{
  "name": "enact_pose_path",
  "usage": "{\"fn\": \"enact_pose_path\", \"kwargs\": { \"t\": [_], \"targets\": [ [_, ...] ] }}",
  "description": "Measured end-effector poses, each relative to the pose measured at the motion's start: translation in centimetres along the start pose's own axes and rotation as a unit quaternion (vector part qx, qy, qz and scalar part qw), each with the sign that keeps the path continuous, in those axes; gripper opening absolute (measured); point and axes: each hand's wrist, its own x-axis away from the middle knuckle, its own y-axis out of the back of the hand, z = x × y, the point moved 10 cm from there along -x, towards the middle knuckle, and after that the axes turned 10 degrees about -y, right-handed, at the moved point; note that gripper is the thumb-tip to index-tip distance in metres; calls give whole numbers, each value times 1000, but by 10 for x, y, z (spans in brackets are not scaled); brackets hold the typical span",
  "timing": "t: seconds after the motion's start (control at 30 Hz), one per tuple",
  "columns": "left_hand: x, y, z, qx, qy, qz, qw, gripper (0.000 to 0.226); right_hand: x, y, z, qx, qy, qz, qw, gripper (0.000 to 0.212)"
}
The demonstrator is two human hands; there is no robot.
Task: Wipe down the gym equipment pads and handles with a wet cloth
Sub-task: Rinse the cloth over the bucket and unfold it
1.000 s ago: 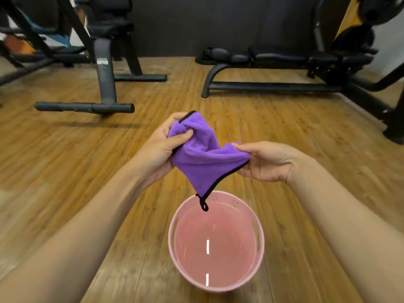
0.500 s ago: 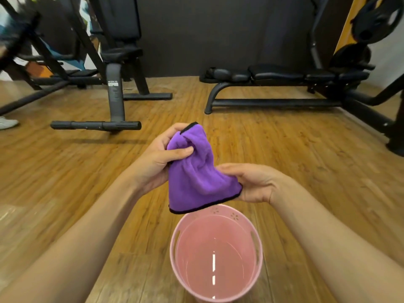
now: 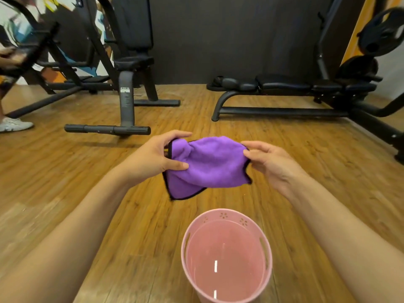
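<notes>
A purple cloth (image 3: pixel 207 164) with a black hem is stretched between both hands above the wooden floor. My left hand (image 3: pixel 153 156) pinches its left edge between thumb and fingers. My right hand (image 3: pixel 270 159) pinches the right edge. Below the cloth stands a pink bucket (image 3: pixel 227 214) holding water. A black flat bench (image 3: pixel 282 84) with padded sections lies at the back right. An upright black seat with a back pad (image 3: pixel 133 29) stands at the back left.
The seat's floor bar (image 3: pixel 107 129) lies ahead on the left. Weight plates (image 3: pixel 384 33) hang on a machine at the far right, whose base rails (image 3: pixel 376 125) run along the floor. Another person's white shoe (image 3: pixel 13 124) shows at the left edge.
The cloth went from hanging bunched over the bucket to being spread sideways between both hands. My hands rose and moved apart, and the view tilted up, showing more of the equipment.
</notes>
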Motion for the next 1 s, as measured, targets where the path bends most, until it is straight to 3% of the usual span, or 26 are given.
{"fn": "enact_pose_path", "kwargs": {
  "t": [0.07, 0.17, 0.27, 0.37, 0.43, 0.5, 0.57, 0.67, 0.8, 1.0],
  "targets": [
    [3, 17, 15, -37, 38, -51, 997, 58, 2, 17, 11, 10, 34, -61, 998, 27],
    [12, 22, 26, -36, 77, -62, 994, 41, 10, 28, 21, 39, 56, -96, 993, 29],
    [17, 17, 32, 117, 95, -110, 983, 27, 5, 28, 13, 6, 8, -93, 996, 25],
    [17, 6, 49, 366, 142, -188, 900, 34, -1, 28, -11, -181, -117, -69, 974, 18],
    [14, 1, 50, 460, 144, -209, 851, 45, 1, 20, -13, -292, -151, -18, 944, 26],
    [11, 2, 46, 495, 123, -219, 832, 50, 4, 19, -8, -273, -134, -6, 953, 30],
    [10, 6, 42, 466, 112, -225, 849, 49, 4, 30, -2, -107, -82, -61, 989, 35],
    [11, 17, 40, 300, 114, -222, 921, 42, 8, 42, 15, 108, 18, -142, 984, 33],
    [12, 30, 46, 167, 128, -248, 946, 38, 6, 38, 14, 155, 35, -132, 979, 16],
    [6, 32, 31, 107, 73, -218, 967, 18, 1, 39, -1, 41, -21, -123, 991, 39]
  ]
}}
